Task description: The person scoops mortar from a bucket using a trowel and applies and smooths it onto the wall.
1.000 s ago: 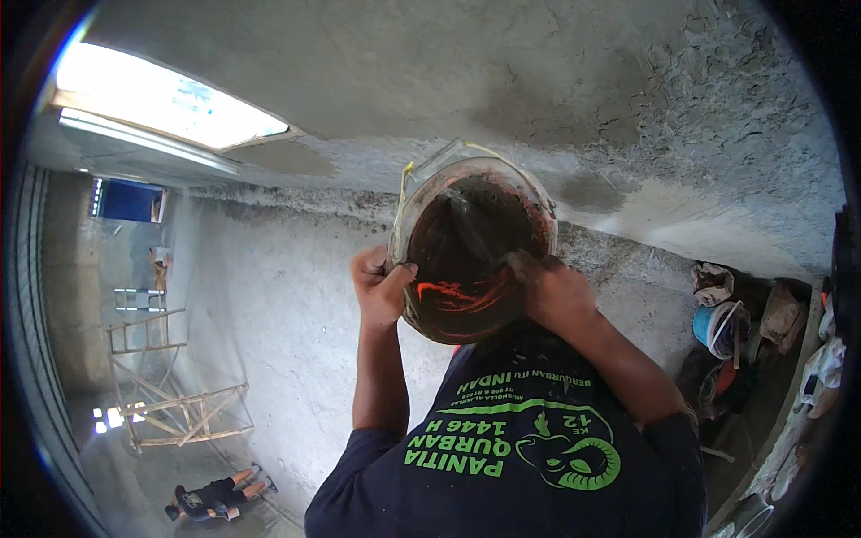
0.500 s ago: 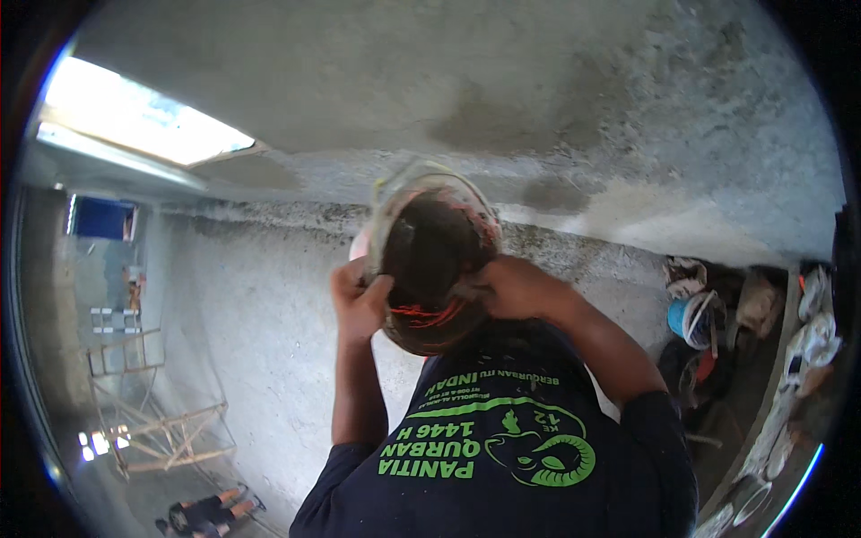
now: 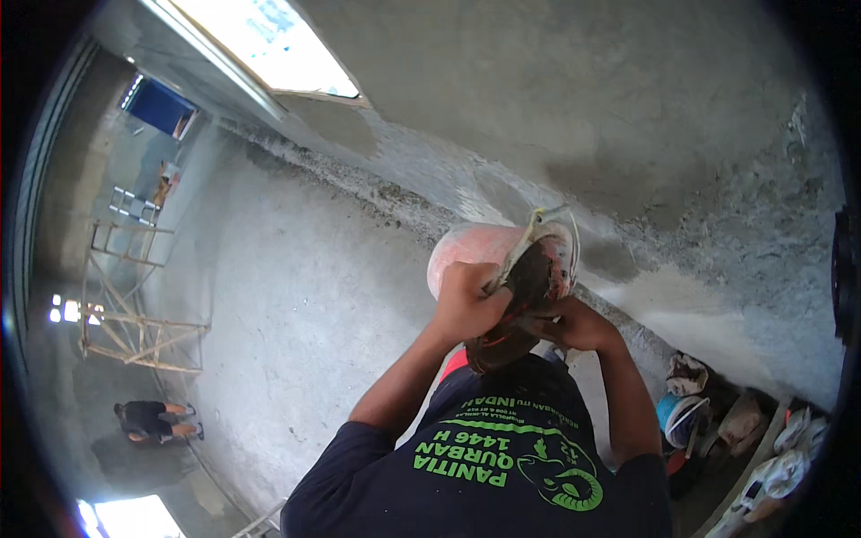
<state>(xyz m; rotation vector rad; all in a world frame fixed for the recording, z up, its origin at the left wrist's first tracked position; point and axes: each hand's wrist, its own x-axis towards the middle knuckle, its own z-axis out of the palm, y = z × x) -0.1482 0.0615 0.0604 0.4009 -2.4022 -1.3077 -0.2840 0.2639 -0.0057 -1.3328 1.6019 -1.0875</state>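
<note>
A pale pinkish bucket [image 3: 459,247] is tipped on its side in front of my chest, its mouth turned to the right. Its wire handle [image 3: 575,235] stands beyond the rim. My left hand [image 3: 473,303] is closed on the near side of the bucket's rim. My right hand [image 3: 578,325] has bent fingers at the lower edge of the mouth, by a dark round piece [image 3: 491,351] with reddish streaks. Whether that piece is separate from the bucket, I cannot tell. The inside of the bucket looks dark and dirty.
A grey plastered wall [image 3: 646,99] rises ahead, meeting the concrete floor [image 3: 305,278]. Rightward, a blue-and-white bucket [image 3: 686,417] and sacks [image 3: 743,423] lie near a ledge. At the left are wooden scaffolding [image 3: 143,332] and another person [image 3: 152,420] farther off.
My view has turned, and the bucket now shows more of its pink side. Its mouth has swung rightward. Both hands remain at its rim area.
</note>
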